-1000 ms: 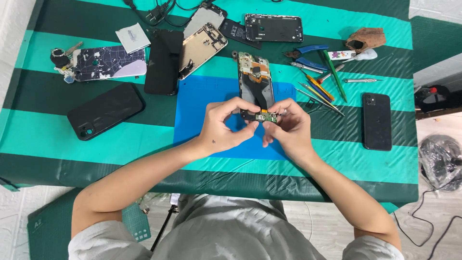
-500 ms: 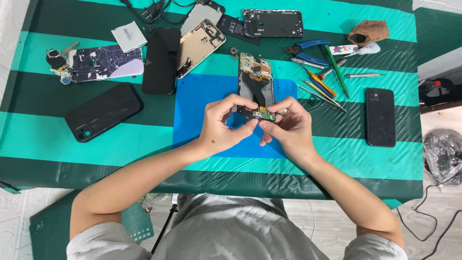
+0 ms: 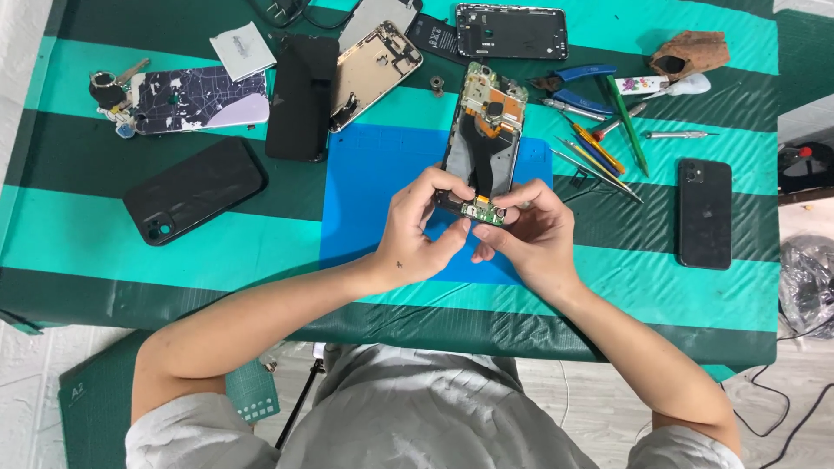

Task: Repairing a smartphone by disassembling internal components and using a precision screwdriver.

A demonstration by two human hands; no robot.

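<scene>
An opened phone body (image 3: 486, 135) with bare circuit boards lies lengthwise on the blue work mat (image 3: 373, 191). My left hand (image 3: 417, 230) grips its near end from the left, thumb and forefinger pinching the edge. My right hand (image 3: 530, 230) grips the same end from the right, fingertips on the small green board at the bottom. Both hands meet over the phone's lower end, above the mat's near half.
A table with green and teal striped cloth (image 3: 104, 234) holds a black phone case (image 3: 193, 189), a black phone (image 3: 704, 213), screwdrivers and tweezers (image 3: 599, 143), a gold frame (image 3: 373, 65), a black frame (image 3: 511, 31) and a patterned back cover (image 3: 204, 100).
The view has shifted slightly. My hands keep hold of the phone's lower end, with the fingers working a little on the small board.
</scene>
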